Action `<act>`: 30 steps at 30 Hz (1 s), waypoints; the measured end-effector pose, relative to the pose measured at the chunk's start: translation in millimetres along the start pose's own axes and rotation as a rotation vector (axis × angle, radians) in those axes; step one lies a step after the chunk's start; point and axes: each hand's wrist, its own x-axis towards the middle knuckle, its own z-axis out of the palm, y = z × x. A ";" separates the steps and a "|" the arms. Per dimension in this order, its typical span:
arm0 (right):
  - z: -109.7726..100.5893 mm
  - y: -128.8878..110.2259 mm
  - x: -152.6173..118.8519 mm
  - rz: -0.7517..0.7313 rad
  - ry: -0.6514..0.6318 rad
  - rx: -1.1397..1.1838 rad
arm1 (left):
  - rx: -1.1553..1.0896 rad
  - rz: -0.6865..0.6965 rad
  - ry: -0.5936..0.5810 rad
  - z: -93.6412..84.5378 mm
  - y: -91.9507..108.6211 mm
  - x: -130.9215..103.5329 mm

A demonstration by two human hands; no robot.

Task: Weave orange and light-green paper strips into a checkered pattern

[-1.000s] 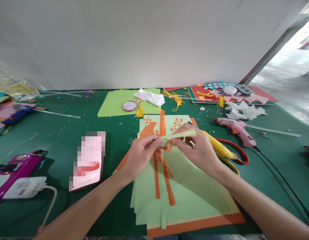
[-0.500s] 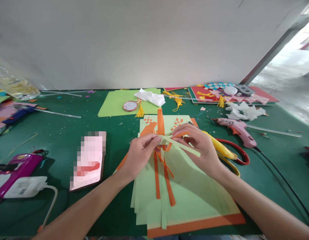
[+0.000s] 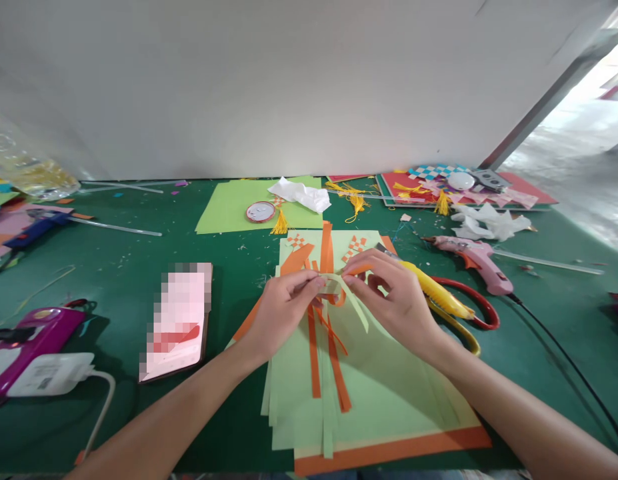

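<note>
Green paper in a thin strip (image 3: pixel 357 308) droops, in the head view, from a small paper piece (image 3: pixel 331 287) above the far half of the paper stack (image 3: pixel 389 393), near the table's (image 3: pixel 113 267) near edge. The left hand (image 3: pixel 283 303) pinches that piece between thumb and fingers, and the right hand (image 3: pixel 396 290) is closed on 1 orange strip (image 3: pixel 357 269). 1 phone (image 3: pixel 181 320) lies off the stack's left edge.

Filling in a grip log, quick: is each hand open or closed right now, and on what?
Left hand: closed, holding a small pale green paper piece.
Right hand: closed, pinching an orange paper strip.
</note>
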 end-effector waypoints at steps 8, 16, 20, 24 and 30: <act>0.7 1.9 1.4 0.006 0.024 0.006 | 0.004 -0.013 0.004 -0.8 -2.8 -0.2; 1.7 -3.4 -4.3 0.067 0.022 0.025 | -0.132 -0.039 0.115 -0.6 -5.6 2.3; 9.6 -7.1 -6.2 0.333 -0.095 0.190 | -0.271 -0.074 0.147 -0.5 -7.6 5.3; 13.5 -7.5 -4.3 0.495 -0.208 0.396 | -0.350 -0.100 0.144 -0.2 -7.2 6.3; 12.4 1.8 -2.3 0.575 -0.271 0.655 | -0.361 -0.101 0.147 -0.1 -4.3 5.7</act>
